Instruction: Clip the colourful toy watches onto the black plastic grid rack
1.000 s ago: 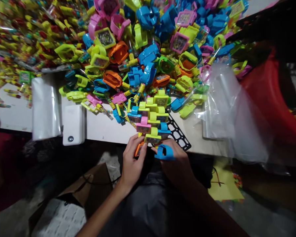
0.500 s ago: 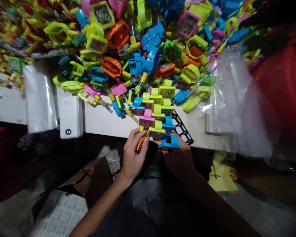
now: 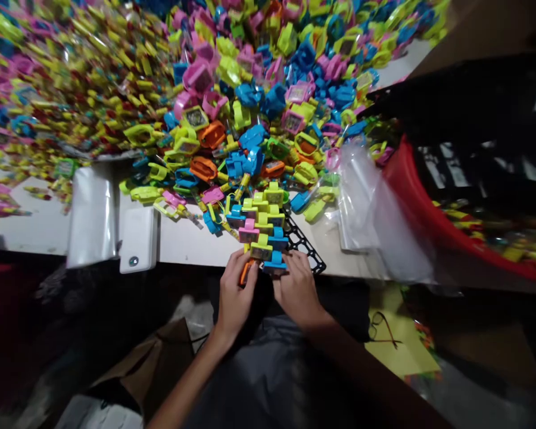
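Note:
Brightly coloured plastic toy watches lie in a huge heap across the table (image 3: 183, 241). A neat double row of lime, pink and blue toy watches (image 3: 263, 223) stands at the near edge, partly on a black plastic grid rack (image 3: 302, 243). My left hand (image 3: 236, 295) grips an orange toy watch (image 3: 246, 271) at the row's near end. Beside it, my right hand (image 3: 296, 289) has its fingers on a blue toy watch (image 3: 274, 263). Both hands hide the lower parts of these watches.
A white power bank (image 3: 138, 239) and a packet of clear film (image 3: 92, 217) sit on the table's near side. Loose clear plastic bags (image 3: 361, 205) lie to the right, beside a red basin rim (image 3: 411, 193). A brown paper bag (image 3: 156, 363) and a yellow sheet (image 3: 395, 345) lie below the table.
The view has swung and widened, showing more of the heap and basin. My right hand has moved left, closer to my left hand, with the blue watch now at the row's near end.

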Demonstrator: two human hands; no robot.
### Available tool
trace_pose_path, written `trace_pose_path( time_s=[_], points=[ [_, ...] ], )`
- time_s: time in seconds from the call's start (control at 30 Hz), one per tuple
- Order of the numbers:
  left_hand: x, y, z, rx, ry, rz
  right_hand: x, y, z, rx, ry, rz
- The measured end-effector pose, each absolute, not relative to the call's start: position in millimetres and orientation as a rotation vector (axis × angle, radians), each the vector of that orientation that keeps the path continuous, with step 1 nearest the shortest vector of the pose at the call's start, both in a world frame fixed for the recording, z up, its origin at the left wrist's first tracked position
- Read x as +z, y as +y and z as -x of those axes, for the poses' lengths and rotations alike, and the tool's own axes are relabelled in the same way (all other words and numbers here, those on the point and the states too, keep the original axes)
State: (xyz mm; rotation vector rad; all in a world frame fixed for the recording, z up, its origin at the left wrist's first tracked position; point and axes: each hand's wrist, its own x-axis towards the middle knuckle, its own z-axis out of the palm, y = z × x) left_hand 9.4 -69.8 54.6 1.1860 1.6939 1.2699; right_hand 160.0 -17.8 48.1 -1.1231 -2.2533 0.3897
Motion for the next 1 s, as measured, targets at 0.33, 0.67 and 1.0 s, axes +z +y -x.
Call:
trace_pose_path(
  time_s=[0.33,0.67,1.0],
  points=[
    [60,-86,-9,1.404,1.754,-1.113,61,-21,-176,0.522,-2.127,1.03],
    [162,-105,-11,1.232,1.301,-2.166,136,-52,-224,0.2,-2.27,0.608],
    [184,33,6,0.96,1.616,-2.082,111,-33,-222,0.694,-1.838,1.041]
  ],
)
